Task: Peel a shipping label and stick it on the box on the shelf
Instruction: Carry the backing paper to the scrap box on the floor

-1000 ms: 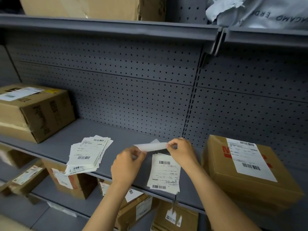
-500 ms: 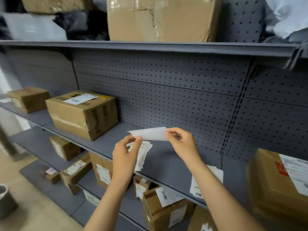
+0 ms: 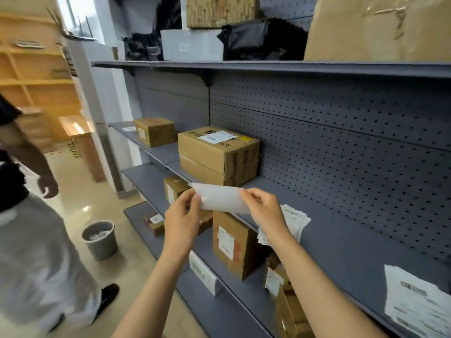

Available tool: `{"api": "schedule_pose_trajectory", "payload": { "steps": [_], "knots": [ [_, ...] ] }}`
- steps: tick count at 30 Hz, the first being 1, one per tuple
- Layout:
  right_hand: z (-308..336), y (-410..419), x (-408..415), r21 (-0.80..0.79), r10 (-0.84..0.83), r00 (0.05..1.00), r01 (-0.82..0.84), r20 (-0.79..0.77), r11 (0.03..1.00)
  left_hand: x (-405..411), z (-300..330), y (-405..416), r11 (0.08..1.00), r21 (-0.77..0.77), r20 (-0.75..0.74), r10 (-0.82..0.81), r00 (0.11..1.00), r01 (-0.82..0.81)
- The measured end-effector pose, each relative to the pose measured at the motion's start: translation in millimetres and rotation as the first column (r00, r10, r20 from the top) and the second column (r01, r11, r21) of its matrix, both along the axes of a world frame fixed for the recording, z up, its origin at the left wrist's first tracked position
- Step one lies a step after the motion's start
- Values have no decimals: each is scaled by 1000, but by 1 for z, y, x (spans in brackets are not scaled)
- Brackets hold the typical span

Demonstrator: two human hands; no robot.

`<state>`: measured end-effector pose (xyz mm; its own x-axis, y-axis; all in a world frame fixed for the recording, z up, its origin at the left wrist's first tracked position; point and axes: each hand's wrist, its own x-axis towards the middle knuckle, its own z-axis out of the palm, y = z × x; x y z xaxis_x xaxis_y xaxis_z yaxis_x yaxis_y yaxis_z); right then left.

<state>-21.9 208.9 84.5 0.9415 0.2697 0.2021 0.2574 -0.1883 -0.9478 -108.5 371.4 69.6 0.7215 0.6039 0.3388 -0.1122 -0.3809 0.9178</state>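
I hold a white shipping label [image 3: 220,198] stretched between both hands, its blank side toward me. My left hand [image 3: 181,215] pinches its left edge and my right hand [image 3: 264,209] pinches its right edge. Just beyond the label, a brown cardboard box [image 3: 217,157] stands on the grey shelf [image 3: 341,242], with a white label stuck on its top. A smaller box [image 3: 155,131] stands further left on the same shelf. A stack of labels [image 3: 292,220] lies on the shelf behind my right hand.
Another person [image 3: 36,228] stands on the left, an arm hanging down. A grey bin [image 3: 100,239] with paper scraps sits on the floor. Lower shelves hold several labelled boxes [image 3: 233,245]. More labels [image 3: 415,306] lie at the shelf's right end.
My view has swung left along the shelf, bringing the labelled box, the bin and the other person into sight. Both hands keep holding the label, now lifted in front of that box.
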Motion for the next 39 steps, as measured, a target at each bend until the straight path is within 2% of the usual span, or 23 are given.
{"api": "schedule_pose_trajectory", "payload": {
  "steps": [8,11,15,19,22,32,39],
  "knots": [
    [-15,91,-5,-67,212,977,-212,-3,975,-43,-15,63,971,-85,-60,220,974,-225],
    [-27,118,-8,-82,273,962,-274,-22,958,-57,-20,76,955,-140,-93,248,964,-260],
    [-54,159,-17,-101,380,923,-385,-65,917,-82,-35,98,886,-260,-208,337,918,-384],
    [-86,190,-26,-134,454,888,-461,-81,877,-104,-58,119,898,-119,-316,370,874,-423],
    [-111,211,-34,-181,484,869,-495,-105,850,-121,-73,129,889,-65,-337,408,848,-454],
    [-192,260,-65,-302,531,811,-585,-247,753,-153,-159,171,827,-18,-517,473,713,-561],
    [-266,277,-86,-418,483,802,-597,-352,685,-171,-236,184,811,-47,-679,402,614,-583]
  ]
}}
